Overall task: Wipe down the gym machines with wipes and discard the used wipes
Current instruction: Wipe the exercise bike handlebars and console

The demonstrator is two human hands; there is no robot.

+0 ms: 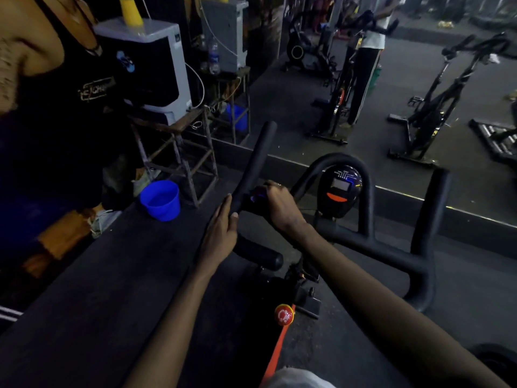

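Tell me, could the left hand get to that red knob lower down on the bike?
Probably yes. The left hand lies open against the handlebar, holding nothing, and the red knob sits below it, nearer the person, with nothing visible between them.

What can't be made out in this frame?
Head view: whether a wipe lies under the right hand gripping the handlebar; its fingers cover the spot, and it is dim.
Head view: the display readout; too small and dark.
Head view: the red knob label; blurred.
Head view: the bystander at left; cut off by the frame edge.
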